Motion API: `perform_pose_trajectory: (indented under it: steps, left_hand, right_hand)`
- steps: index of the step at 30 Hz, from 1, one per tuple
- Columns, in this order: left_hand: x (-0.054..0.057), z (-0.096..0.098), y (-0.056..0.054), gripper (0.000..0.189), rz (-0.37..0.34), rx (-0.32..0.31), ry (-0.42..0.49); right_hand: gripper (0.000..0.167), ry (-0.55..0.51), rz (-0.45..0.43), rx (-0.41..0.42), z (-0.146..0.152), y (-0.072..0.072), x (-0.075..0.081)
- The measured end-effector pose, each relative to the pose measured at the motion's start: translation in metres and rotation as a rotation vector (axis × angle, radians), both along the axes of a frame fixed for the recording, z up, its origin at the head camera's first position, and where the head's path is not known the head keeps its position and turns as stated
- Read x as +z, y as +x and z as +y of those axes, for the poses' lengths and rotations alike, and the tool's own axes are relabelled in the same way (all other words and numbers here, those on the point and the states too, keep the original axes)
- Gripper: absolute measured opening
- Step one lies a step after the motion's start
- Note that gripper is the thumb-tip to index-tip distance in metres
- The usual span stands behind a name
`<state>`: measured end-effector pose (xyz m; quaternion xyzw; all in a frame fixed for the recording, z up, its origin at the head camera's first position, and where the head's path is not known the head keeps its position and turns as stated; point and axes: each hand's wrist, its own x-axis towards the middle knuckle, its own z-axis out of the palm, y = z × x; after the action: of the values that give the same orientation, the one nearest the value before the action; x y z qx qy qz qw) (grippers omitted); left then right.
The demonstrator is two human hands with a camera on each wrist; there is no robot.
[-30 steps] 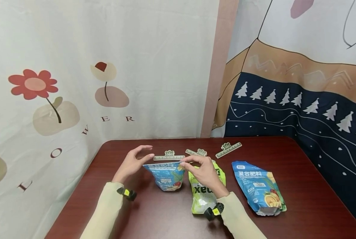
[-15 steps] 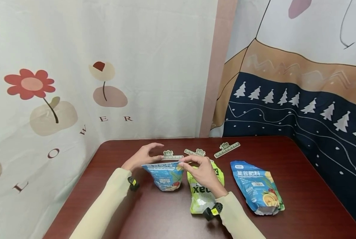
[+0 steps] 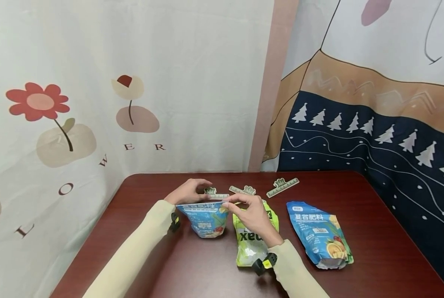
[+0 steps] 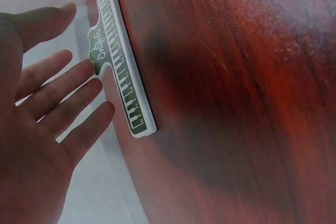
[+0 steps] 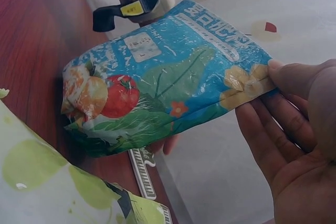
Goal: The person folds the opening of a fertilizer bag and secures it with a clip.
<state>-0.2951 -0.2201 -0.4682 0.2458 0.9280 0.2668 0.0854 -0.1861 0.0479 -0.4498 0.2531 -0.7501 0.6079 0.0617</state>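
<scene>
My right hand [image 3: 253,213] pinches the top right corner of a blue fertilizer pouch [image 3: 207,221] between thumb and fingers. In the right wrist view the pouch [image 5: 142,85] stands with its printed front showing fruit and a tomato, and my thumb lies over its top edge. Behind the pouch, my left hand [image 3: 190,191] reaches toward a bag clip [image 3: 219,196] with a piano-key pattern. The left wrist view has that hand [image 4: 47,114] with fingers extended and nothing in it, fingertips right at the handle of the clip [image 4: 123,82].
Two more piano-key clips [image 3: 244,190] [image 3: 282,187] lie along the table's back. A green pouch [image 3: 251,250] lies beneath my right forearm, partly hidden. Another blue pouch [image 3: 320,236] lies on the right of the dark red table [image 3: 195,269]. Printed curtains hang behind.
My left hand has moved right and behind the blue pouch, up to the leftmost clip. The right hand keeps its pinch on the pouch corner, nearly still.
</scene>
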Motion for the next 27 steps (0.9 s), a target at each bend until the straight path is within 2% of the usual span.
perform_pose_trajectory:
  steps: [3,12,22,27]
  left_hand:
    - [-0.001,0.004,-0.003,0.047,0.008,-0.008,-0.035]
    - [-0.004,0.009,-0.011,0.046,0.089,-0.105,-0.172]
    - [-0.008,0.014,-0.015,0.036,0.140,-0.103,-0.199]
    - [-0.008,0.013,-0.014,0.027,0.116,-0.067,-0.150]
  right_hand:
    - [0.013,-0.010,-0.013,0.006,0.000,0.000,0.000]
    - [0.014,-0.015,-0.035,0.006,0.000,0.000,0.001]
    - [0.014,-0.016,-0.053,-0.002,0.001,0.000,0.002]
    - [0.014,-0.018,-0.066,-0.004,0.000,0.001,0.002]
